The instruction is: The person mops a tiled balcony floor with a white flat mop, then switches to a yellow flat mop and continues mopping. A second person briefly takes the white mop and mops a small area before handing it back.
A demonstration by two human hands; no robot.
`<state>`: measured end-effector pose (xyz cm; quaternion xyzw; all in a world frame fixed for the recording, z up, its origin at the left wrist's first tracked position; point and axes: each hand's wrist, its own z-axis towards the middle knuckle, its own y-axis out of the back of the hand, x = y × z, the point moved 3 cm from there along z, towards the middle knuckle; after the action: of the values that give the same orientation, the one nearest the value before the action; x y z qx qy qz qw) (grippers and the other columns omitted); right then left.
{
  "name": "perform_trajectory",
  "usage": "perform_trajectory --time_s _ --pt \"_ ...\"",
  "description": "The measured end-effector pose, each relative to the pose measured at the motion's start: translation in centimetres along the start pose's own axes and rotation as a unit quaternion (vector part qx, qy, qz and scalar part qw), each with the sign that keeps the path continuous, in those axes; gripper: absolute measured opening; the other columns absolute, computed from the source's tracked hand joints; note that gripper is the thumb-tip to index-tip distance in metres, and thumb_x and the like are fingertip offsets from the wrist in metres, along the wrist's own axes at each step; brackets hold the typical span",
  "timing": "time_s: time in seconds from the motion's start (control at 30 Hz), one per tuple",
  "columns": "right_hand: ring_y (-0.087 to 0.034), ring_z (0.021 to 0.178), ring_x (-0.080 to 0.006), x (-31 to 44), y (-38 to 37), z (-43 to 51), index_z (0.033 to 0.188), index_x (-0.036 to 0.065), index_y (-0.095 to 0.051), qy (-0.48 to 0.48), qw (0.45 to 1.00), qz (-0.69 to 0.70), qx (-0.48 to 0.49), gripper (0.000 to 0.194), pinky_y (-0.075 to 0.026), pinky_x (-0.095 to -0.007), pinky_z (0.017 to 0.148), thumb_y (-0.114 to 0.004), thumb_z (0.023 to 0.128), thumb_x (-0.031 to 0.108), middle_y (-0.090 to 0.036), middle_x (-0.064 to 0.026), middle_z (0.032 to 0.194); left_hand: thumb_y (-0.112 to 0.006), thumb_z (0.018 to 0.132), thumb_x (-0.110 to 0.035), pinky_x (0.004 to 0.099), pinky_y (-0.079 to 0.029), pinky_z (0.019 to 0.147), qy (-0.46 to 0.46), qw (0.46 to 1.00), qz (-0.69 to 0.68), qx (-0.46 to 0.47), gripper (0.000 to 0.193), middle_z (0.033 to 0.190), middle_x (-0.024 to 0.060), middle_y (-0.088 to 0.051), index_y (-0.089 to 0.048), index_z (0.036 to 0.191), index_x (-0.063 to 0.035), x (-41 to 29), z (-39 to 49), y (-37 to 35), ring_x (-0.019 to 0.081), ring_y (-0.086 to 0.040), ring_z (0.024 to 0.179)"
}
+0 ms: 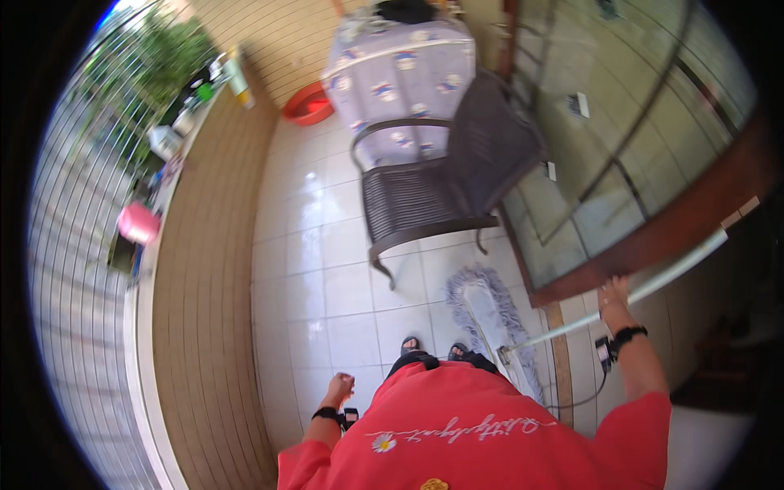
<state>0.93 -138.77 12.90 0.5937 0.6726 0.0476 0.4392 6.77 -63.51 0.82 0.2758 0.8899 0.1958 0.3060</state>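
Observation:
My right hand (613, 293) is closed around the pale pole (661, 275) of a flat dust mop, beside the red-brown door frame. The pole slants down to a metal joint on the mop head (487, 306), whose grey-white fringe lies on the tiled floor just to the right of my feet. My left hand (342, 387) hangs at my left side over the floor, holding nothing, its fingers loosely curled and a little apart. Both wrists wear black straps with small devices.
A dark woven armchair (410, 196) stands ahead, in front of a cloth-covered piece of furniture (401, 73). A red basin (309, 105) sits by the far wall. Along the left, a tiled ledge (202, 202) holds plants and a pink container (139, 223). A glass door (612, 135) is at right.

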Motion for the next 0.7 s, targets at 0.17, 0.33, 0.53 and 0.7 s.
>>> perform_trajectory --time_s 0.17,0.33,0.53,0.7 --pt "-0.047 0.114 -0.0287 8.2 3.8 -1.7 0.110 0.015 -0.063 0.089 0.985 0.121 -0.084 0.032 -0.035 -0.0441 0.097 -0.058 0.082 0.030 -0.058 -0.0088 0.118 -0.053 0.083 -0.033 0.0404 -0.047 0.087 -0.011 0.995 0.091 -0.027 0.036 0.101 0.0198 -0.064 -0.062 0.101 -0.0033 -2.0 -0.7 0.1 0.0359 -0.059 0.101" --pt "-0.058 0.103 -0.0311 19.1 7.2 -3.1 0.106 0.007 -0.063 0.290 0.907 0.304 0.028 0.041 -0.046 -0.0387 0.089 -0.066 0.076 0.035 -0.063 -0.0165 0.107 -0.055 0.082 -0.029 0.0366 -0.052 0.069 -0.098 0.986 0.115 -0.077 0.034 0.089 0.0173 -0.066 -0.061 0.101 -0.0012 -3.0 -1.1 1.2 0.0283 -0.065 0.073" --pt "-0.063 0.093 -0.0304 27.3 16.9 -2.9 0.109 0.005 -0.061 0.363 0.860 0.353 0.068 0.042 -0.049 -0.0368 0.083 -0.065 0.078 0.033 -0.066 -0.0162 0.099 -0.055 0.081 -0.028 0.0379 -0.051 0.074 -0.051 0.992 0.066 -0.095 0.034 0.090 0.0199 -0.066 -0.062 0.099 -0.0006 1.6 0.0 4.6 0.0315 -0.064 0.083" --pt "-0.064 0.086 -0.0261 34.3 28.6 -1.2 0.109 0.004 -0.060 0.390 0.838 0.382 0.029 0.040 -0.051 -0.0346 0.077 -0.065 0.080 0.032 -0.066 -0.0151 0.093 -0.056 0.079 -0.027 0.0360 -0.052 0.068 0.055 0.993 0.008 -0.103 0.033 0.085 0.0167 -0.067 -0.063 0.097 0.0000 9.7 3.1 9.2 0.0276 -0.066 0.073"
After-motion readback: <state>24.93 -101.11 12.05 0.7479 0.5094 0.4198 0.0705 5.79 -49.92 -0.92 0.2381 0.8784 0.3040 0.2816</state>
